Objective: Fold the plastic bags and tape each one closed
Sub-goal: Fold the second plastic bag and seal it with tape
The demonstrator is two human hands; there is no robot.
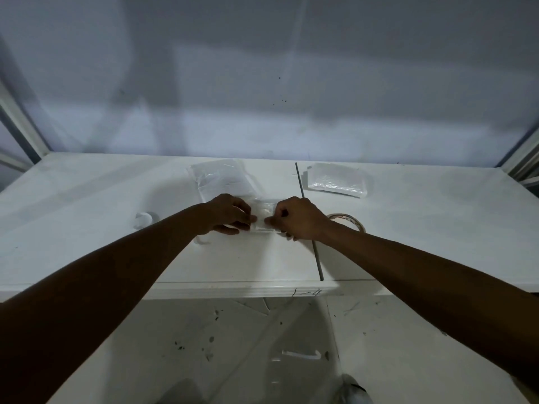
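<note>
Your left hand (230, 214) and right hand (300, 220) each pinch one end of the small folded bag (264, 218), which lies flat on the white table (87, 205) between them. The tape roll (351, 221) sits just behind your right wrist. Farther back lie a stack of flat bags (221, 179) on the left and a folded bundle (335, 180) on the right.

The table (87, 228) is plain white, crossed by one thin dark grey line (309, 228). The small bag (264, 214) in the middle is clear and colourless, as are the left pile (221, 179) and the right pile (338, 180) farther away. The tape roll (351, 220) is pale beige. The wall (262, 83) is grey-white with a few dark specks.
</note>
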